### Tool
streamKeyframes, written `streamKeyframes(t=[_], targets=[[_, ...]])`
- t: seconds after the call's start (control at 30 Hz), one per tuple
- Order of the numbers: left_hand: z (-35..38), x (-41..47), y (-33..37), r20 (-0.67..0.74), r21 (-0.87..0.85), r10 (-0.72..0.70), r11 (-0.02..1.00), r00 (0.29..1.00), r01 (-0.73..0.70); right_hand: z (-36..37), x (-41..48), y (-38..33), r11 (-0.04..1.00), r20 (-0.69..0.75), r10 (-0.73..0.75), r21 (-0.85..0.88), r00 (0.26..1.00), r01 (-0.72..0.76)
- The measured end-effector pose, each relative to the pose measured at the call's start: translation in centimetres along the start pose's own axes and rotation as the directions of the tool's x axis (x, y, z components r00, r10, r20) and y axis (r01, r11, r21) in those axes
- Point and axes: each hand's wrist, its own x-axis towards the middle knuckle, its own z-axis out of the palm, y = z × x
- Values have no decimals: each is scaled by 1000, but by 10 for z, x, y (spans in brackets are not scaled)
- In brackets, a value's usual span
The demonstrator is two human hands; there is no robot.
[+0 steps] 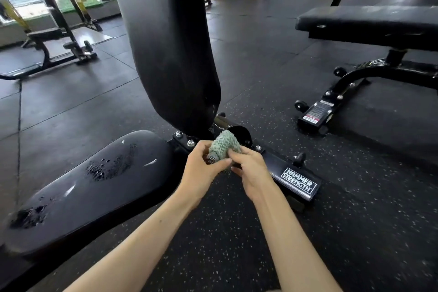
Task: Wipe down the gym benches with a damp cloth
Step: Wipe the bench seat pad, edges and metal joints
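A bunched pale green cloth point(224, 144) is held between both hands just above the bench's metal frame. My left hand point(203, 168) grips its left side, fingers curled round it. My right hand point(251, 170) pinches its right side. Directly ahead rises the black backrest pad point(166, 42), set steeply upright. The worn black seat pad point(94, 187), with cracked patches in its cover, stretches to the lower left. The hands hover by the hinge where the two pads meet.
The bench's base bar point(296, 180) with a white brand label runs to the right on the speckled rubber floor. A second flat bench point(369, 23) stands at the right, its wheeled foot point(315, 111) nearby. Racks and another bench point(47, 35) stand at the far left.
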Motion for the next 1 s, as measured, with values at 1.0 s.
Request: streamKeyframes(t=[1.0], targets=[[-32,74,-17,771,621,412,-655,486,-430,4,21,-36,985,-99,-170,-57,980,165]])
